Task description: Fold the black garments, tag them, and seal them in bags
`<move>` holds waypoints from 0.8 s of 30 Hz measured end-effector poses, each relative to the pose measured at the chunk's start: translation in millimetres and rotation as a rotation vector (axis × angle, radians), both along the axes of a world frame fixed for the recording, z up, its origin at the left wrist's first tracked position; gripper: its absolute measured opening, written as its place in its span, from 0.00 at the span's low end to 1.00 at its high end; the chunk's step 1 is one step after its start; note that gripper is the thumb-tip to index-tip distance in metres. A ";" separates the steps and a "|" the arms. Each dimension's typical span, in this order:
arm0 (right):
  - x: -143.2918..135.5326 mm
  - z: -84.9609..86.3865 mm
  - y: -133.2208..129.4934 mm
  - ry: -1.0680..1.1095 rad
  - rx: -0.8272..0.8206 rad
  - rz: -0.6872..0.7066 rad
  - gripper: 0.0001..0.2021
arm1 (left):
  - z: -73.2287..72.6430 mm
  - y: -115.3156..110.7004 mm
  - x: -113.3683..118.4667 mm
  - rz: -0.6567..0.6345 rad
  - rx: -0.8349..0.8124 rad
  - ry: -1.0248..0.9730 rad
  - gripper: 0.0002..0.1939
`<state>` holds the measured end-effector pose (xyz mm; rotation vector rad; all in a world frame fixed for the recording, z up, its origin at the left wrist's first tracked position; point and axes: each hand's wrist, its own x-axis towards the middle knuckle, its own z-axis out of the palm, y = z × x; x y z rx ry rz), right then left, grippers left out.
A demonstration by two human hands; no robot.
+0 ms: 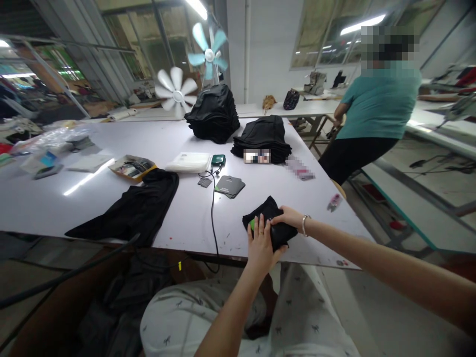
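Your left hand lies open, fingers spread over the folded black fabric bundle, its forearm rising from below; your right hand bends over the far edge, grip unclear. The bundle rests on the glossy white tabletop, nearer you than the flat dark-grey cards.

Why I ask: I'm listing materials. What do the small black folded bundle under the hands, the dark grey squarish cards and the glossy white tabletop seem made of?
Small black folded bundle: probably fabric, mostly matte; soft, uneven folds.
Dark grey squarish cards: likely smooth cardboard, possibly plastic; thin, flat, crisp edges.
Glossy white tabletop: perhaps laminate; a bright light streak reflects off it.
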<state>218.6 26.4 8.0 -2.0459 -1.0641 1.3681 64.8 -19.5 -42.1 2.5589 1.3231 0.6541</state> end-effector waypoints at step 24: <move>11.2 10.9 1.6 0.353 -0.050 0.248 0.28 | 2.6 -1.7 -4.4 -0.038 -0.115 -0.082 0.50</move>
